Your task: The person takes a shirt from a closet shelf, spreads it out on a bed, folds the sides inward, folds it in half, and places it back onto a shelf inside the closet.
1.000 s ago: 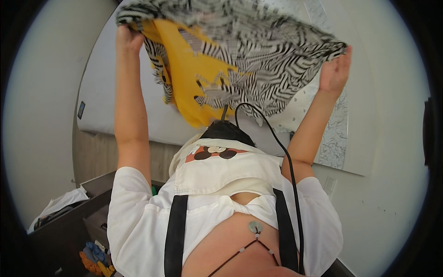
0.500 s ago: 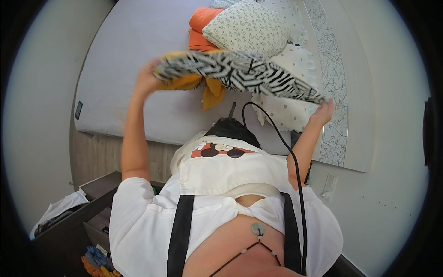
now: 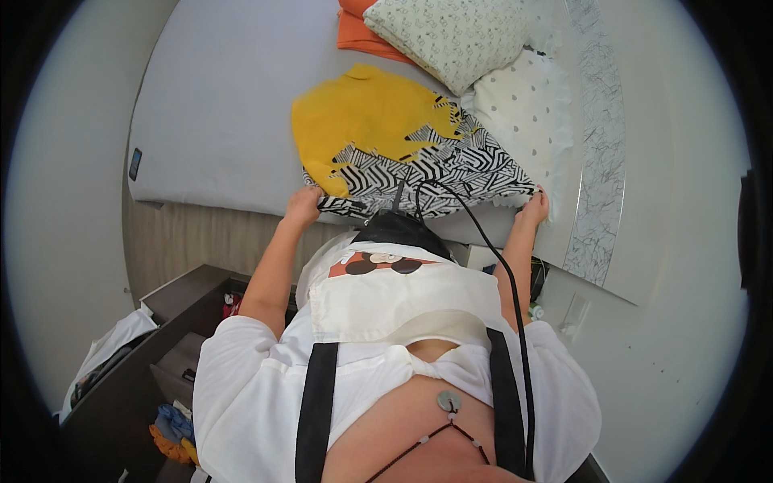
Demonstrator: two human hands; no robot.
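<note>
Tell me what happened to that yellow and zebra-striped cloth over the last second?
The yellow and black-and-white striped garment, held high in the air a second ago, came down and now lies spread flat on the grey bed. The left hand and right hand still grip its near corners. The patterned pillows stayed put.

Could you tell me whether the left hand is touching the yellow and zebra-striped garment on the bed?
Touching. The head view shows the left hand gripping the lower corner of the garment, fingers meeting the striped hem.

grey bed (image 3: 217, 121), pillows (image 3: 451, 32), dark drawers (image 3: 173, 338)
</note>
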